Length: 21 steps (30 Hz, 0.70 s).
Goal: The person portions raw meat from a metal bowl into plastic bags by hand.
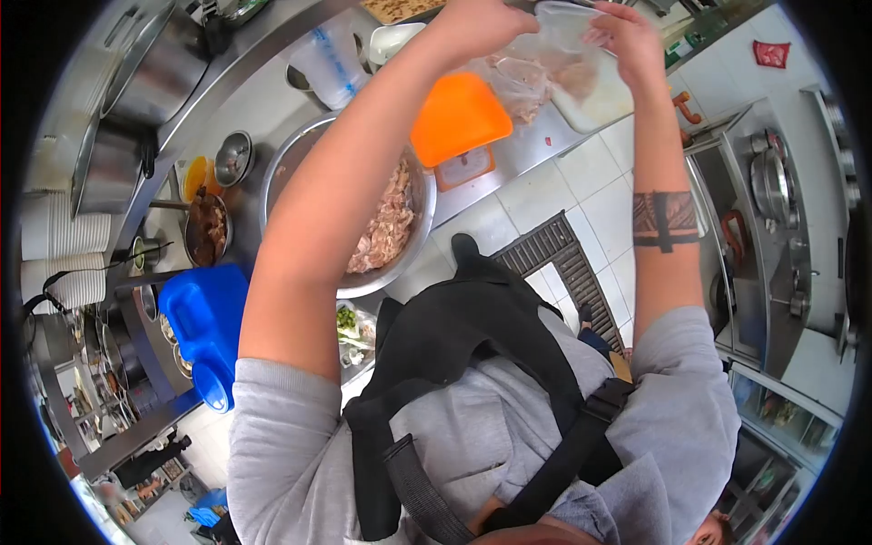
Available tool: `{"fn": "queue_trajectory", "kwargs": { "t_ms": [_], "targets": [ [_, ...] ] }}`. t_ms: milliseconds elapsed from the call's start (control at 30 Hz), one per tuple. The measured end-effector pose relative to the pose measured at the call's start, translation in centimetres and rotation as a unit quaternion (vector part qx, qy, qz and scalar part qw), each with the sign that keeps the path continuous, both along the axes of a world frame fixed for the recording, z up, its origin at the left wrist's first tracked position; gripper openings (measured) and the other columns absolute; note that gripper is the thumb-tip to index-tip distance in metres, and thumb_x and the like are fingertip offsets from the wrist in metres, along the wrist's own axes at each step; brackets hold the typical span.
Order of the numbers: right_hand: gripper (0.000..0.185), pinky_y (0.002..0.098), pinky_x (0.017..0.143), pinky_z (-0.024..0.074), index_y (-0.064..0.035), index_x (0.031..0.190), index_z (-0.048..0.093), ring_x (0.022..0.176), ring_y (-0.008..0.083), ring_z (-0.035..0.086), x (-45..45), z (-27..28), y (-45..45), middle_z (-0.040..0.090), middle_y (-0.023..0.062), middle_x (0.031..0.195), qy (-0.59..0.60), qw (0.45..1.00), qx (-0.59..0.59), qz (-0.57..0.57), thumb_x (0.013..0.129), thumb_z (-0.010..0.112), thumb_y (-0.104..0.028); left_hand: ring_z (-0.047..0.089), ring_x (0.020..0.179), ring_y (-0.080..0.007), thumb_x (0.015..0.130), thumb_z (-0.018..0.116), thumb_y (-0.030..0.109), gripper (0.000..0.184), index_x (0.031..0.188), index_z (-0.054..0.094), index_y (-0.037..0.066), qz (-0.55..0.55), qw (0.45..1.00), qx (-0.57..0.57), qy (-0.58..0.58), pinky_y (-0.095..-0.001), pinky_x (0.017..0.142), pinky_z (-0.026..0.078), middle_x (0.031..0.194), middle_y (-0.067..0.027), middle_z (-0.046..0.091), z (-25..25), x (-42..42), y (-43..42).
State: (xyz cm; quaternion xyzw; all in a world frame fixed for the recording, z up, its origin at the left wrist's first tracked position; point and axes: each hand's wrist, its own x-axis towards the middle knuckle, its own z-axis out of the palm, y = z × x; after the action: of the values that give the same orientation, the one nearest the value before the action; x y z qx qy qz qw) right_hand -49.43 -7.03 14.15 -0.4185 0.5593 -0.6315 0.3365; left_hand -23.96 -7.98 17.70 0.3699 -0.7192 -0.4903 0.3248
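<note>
Head view: both forearms extend to the far side of the counter point(513, 163).
Left hand: the left hand point(486, 32) is at the left edge of a clear plastic bag point(559, 32), fingers bent; whether they are clamped on the film cannot be told.
Right hand: the right hand point(631, 44) is at the bag's right edge, thumb and fingers beside the film; blur hides whether they are closed on it.
Hand spacing: the two hands are apart, with the bag between them.
Bag position: far side, above a white cutting board point(601, 107); pale pink meat point(574, 80) shows blurred at its lower part.
Wrapped meat: further meat in clear film point(522, 89) is just left of the board; whether it belongs to the same bag cannot be told.
Orange tray: the orange tray point(461, 118) is nearer than the wrapped meat, partly over a rectangular container point(465, 167).
Steel bowl: a large steel bowl point(423, 213) with cut raw meat point(391, 218) is left of the tray, partly hidden by the left forearm.
Blue tray: the blue tray point(207, 313) is at the left, nearer than a pan of dark food point(207, 234).
Green vegetables: the green vegetables point(347, 322) are near the steel bowl, on its near side.
</note>
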Motion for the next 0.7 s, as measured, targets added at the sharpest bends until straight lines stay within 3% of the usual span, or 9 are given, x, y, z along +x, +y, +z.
{"fn": "queue_trajectory", "kwargs": {
  "t_ms": [133,200,233,300,367,433,533,633,700],
  "targets": [
    [0.030,0.0304,0.072,0.0565,0.0042,0.112,0.071,0.077,0.0213,0.071,-7.5,-5.3,-4.5,0.073,0.0128,0.097,0.046,0.998,0.037,-0.009,0.084,0.065,-0.007,0.071,0.086,-0.0219,0.078,0.071,0.011,0.044,0.121,0.069,0.000,0.020,0.995,-0.090,-0.034,-0.0344,0.081,0.056,0.101,-0.0152,0.072,-5.7,4.3,-1.6],
    [0.037,0.0333,0.068,0.0569,0.0024,0.112,0.072,0.074,0.0157,0.071,-8.4,-6.8,-5.0,0.073,0.0114,0.079,0.360,0.919,0.132,-0.096,0.078,0.068,-0.013,0.066,0.079,-0.0129,0.088,0.070,0.015,0.038,0.123,0.069,0.001,0.045,0.995,-0.064,-0.062,-0.0277,0.074,0.052,0.100,-0.0064,0.072,-7.4,8.1,-0.1],
    [0.037,0.0333,0.068,0.0569,0.0024,0.112,0.072,0.074,0.0157,0.071,-7.7,-7.2,-4.7,0.073,0.0114,0.079,0.360,0.919,0.134,-0.090,0.078,0.068,-0.013,0.064,0.078,-0.0116,0.090,0.070,0.016,0.034,0.120,0.070,0.001,0.052,0.997,-0.021,-0.058,-0.0270,0.073,0.052,0.097,-0.0047,0.072,-8.1,10.0,0.8],
    [0.028,0.0290,0.066,0.0555,0.0015,0.106,0.074,0.072,0.0174,0.070,-5.4,-7.9,-2.2,0.073,0.0100,0.081,0.528,0.844,0.085,-0.049,0.082,0.063,-0.009,0.065,0.079,-0.0112,0.092,0.069,0.018,0.027,0.112,0.072,0.001,0.083,0.995,0.036,-0.046,-0.0275,0.074,0.052,0.093,-0.0037,0.073,-10.7,13.8,3.2],
    [0.028,0.0280,0.065,0.0561,0.0016,0.105,0.074,0.069,0.0154,0.069,-1.8,-9.1,1.4,0.072,0.0087,0.078,0.362,0.899,0.152,0.195,0.081,0.065,-0.010,0.066,0.080,-0.0115,0.092,0.069,0.018,0.022,0.106,0.074,0.000,0.146,0.985,0.067,-0.071,-0.0282,0.076,0.053,0.091,-0.0046,0.074,-12.8,16.9,6.3],
    [0.023,0.0286,0.065,0.0577,0.0009,0.104,0.074,0.070,0.0150,0.070,5.3,-10.1,6.6,0.073,0.0073,0.082,0.194,0.882,0.280,0.325,0.086,0.068,-0.013,0.067,0.080,-0.0123,0.092,0.069,0.017,0.021,0.103,0.074,0.000,0.194,0.967,0.125,-0.110,-0.0283,0.077,0.054,0.088,-0.0064,0.074,-14.4,18.6,10.0],
    [0.019,0.0308,0.062,0.0573,0.0009,0.101,0.074,0.071,0.0147,0.070,12.8,-16.3,11.7,0.072,0.0079,0.083,0.067,0.908,0.241,0.336,0.090,0.068,-0.014,0.068,0.079,-0.0136,0.092,0.070,0.017,0.021,0.104,0.073,0.000,0.203,0.966,0.128,-0.091,-0.0283,0.075,0.055,0.088,-0.0062,0.074,-19.7,18.9,13.8],
    [0.020,0.0335,0.068,0.0569,0.0016,0.104,0.073,0.075,0.0191,0.072,18.1,-18.0,13.8,0.072,0.0137,0.087,0.154,0.927,0.170,0.297,0.092,0.068,-0.014,0.069,0.080,-0.0151,0.091,0.072,0.017,0.023,0.105,0.072,-0.001,0.231,0.968,0.068,-0.065,-0.0290,0.074,0.055,0.089,-0.0058,0.074,-21.3,14.9,14.9],
    [0.019,0.0381,0.072,0.0559,0.0018,0.104,0.071,0.080,0.0286,0.072,20.3,-17.6,14.4,0.071,0.0186,0.092,0.212,0.949,0.063,0.227,0.091,0.066,-0.010,0.070,0.080,-0.0168,0.090,0.072,0.018,0.023,0.103,0.072,-0.002,0.270,0.960,0.036,-0.065,-0.0304,0.075,0.056,0.089,-0.0071,0.074,-22.0,12.1,14.7]
  ]
}}
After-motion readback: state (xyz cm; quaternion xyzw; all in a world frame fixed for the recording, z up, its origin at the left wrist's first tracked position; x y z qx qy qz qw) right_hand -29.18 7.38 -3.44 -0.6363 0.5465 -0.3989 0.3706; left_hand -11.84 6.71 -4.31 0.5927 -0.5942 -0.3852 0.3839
